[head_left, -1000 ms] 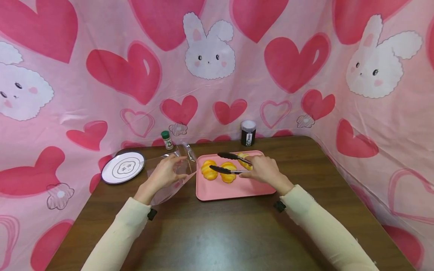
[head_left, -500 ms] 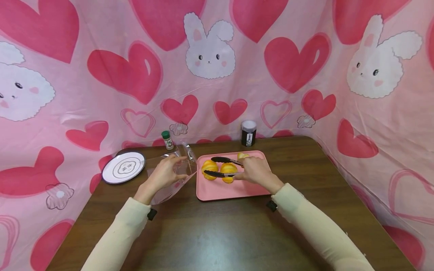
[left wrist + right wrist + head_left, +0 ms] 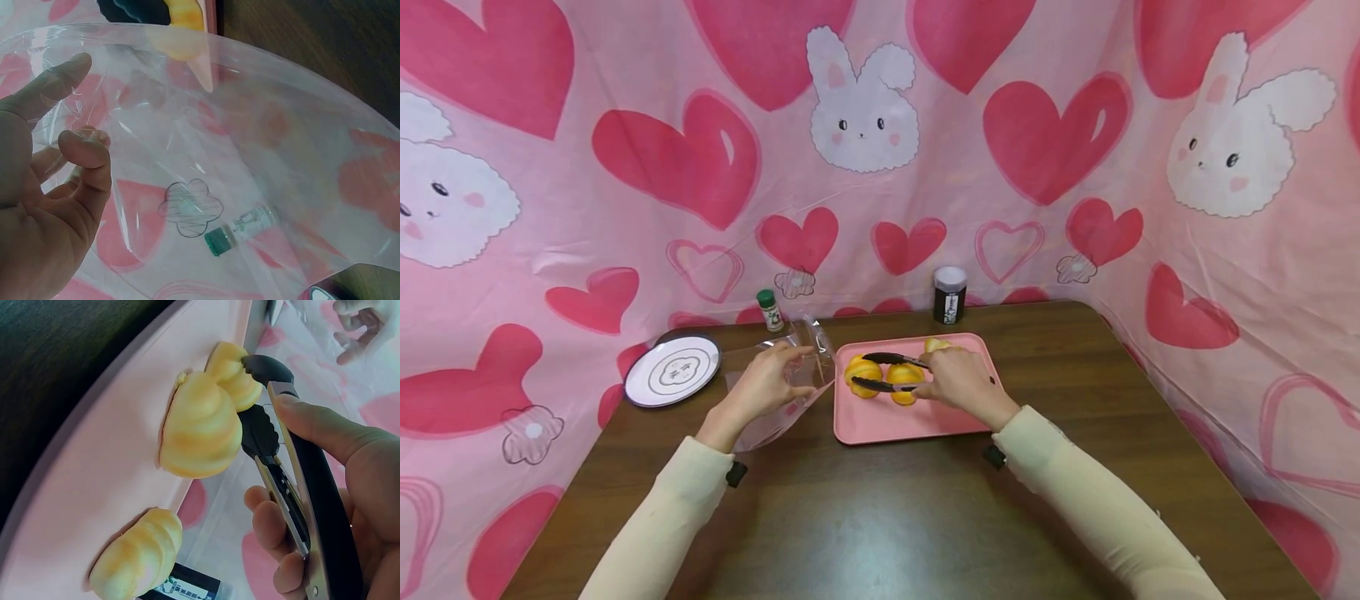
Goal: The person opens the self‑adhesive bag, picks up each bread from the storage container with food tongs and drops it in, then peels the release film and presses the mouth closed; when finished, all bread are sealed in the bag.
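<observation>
My left hand (image 3: 767,385) spreads the mouth of a clear plastic bag (image 3: 181,156), thumb and fingers apart, with film over the fingers. In my right hand (image 3: 966,382) I grip black-tipped tongs (image 3: 325,512), thumb on one arm and fingers on the other. The two tips stand apart above the leftmost bread roll (image 3: 859,367); whether they touch it I cannot tell. Beside it lies a middle roll (image 3: 905,398). A third roll (image 3: 137,556) sits farther right, partly hidden by my right hand in the head view. All rest on a pink tray (image 3: 887,428).
A white plate (image 3: 672,372) with a dark rim lies on the left of the wooden table (image 3: 850,508). A green-capped shaker (image 3: 770,312) stands behind the bag. Behind the tray is a black jar (image 3: 950,295) with a white lid. A heart-patterned cloth (image 3: 865,208) hangs behind.
My right hand has carried the tongs left, from about the middle roll to the leftmost one. The tips have come somewhat closer together. My left hand and the bag stay still.
</observation>
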Available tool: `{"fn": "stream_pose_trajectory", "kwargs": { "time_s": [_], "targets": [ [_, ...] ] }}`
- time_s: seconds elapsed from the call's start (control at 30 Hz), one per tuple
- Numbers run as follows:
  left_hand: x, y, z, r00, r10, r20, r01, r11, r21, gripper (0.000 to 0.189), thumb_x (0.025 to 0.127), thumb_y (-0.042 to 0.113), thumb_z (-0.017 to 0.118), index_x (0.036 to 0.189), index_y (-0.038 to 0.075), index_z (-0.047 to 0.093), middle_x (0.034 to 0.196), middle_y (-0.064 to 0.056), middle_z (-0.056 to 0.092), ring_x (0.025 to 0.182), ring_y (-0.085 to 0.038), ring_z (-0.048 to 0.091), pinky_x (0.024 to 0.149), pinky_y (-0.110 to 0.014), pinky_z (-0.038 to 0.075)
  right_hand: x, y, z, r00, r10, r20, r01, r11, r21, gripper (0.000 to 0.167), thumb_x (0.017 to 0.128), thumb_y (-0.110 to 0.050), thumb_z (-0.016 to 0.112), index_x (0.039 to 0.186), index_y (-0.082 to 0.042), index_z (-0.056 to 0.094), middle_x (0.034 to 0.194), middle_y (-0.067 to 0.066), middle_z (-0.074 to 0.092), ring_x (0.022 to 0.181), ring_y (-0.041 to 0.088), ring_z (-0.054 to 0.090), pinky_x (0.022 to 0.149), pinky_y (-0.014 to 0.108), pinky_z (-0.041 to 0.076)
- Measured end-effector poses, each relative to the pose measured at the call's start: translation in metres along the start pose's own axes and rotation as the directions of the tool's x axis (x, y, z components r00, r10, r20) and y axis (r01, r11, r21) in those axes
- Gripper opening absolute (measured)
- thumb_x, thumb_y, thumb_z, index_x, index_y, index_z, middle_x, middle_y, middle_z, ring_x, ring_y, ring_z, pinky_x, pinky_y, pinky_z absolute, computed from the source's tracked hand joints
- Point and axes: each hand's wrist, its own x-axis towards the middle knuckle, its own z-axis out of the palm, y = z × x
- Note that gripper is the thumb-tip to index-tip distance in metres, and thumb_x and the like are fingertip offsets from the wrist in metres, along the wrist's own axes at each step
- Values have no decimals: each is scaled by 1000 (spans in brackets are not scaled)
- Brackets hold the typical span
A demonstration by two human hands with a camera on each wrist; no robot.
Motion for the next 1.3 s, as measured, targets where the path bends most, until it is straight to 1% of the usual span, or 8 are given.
{"fn": "stream_pose_trajectory", "kwargs": {
  "time_s": [0.17,0.4,0.53,0.7,0.9,1.0,1.13,1.3],
  "targets": [
    [1,-1,0,1000,-8,19,8,1000,4,70,73,33,89,133,11,63,107,-10,63,96,-29,64,88,-50,55,0,2,2,1000,-12,-26,12,1000,-3,53,73,-50,84,113,-18,75,88,0,68,82,24,67,62,38,51],
    [1,-1,-1,999,-3,46,3,1000,-2,69,71,30,90,132,11,64,101,-7,61,89,-24,60,83,-46,55,-2,9,1,1000,-2,-19,3,999,49,55,74,-51,83,117,-16,75,99,3,74,85,27,68,74,43,55],
    [2,0,0,998,7,64,-7,1000,0,70,70,27,91,131,10,64,99,-7,60,87,-23,59,81,-45,55,-6,12,-6,999,42,-11,-42,997,64,59,74,-55,81,121,-20,73,102,3,76,89,27,67,68,43,55],
    [3,0,2,997,27,73,-28,1000,14,70,69,24,92,131,9,64,98,-8,60,85,-23,58,80,-44,54,-13,15,-19,997,79,-16,-77,992,96,59,74,-59,80,124,-29,70,102,2,76,83,27,65,56,38,50],
    [4,0,4,994,30,102,-33,999,27,68,69,24,92,130,9,65,103,-9,63,92,-25,62,85,-47,56,-18,19,-34,994,111,-14,-107,982,155,67,73,-59,80,132,-30,67,116,7,74,87,29,65,62,38,50],
    [3,0,5,993,37,113,-41,999,33,68,70,23,91,130,9,65,105,-11,64,94,-26,64,86,-48,56,-19,19,-41,994,110,-25,-103,977,185,66,74,-57,80,132,-28,67,105,5,75,84,26,63,63,36,49],
    [3,0,6,992,37,118,-43,998,42,69,69,23,91,131,9,65,108,-12,64,96,-27,64,88,-48,56,-21,18,-48,994,80,-75,-64,977,203,61,75,-54,82,127,-24,70,84,1,70,74,22,57,57,32,43],
    [3,-1,6,992,43,122,-50,997,52,69,69,22,91,131,8,65,111,-15,64,99,-30,65,88,-51,55,-23,13,-57,992,50,-114,-25,977,214,59,74,-52,83,124,-23,72,73,-2,63,69,21,54,55,32,41]
  ]
}}
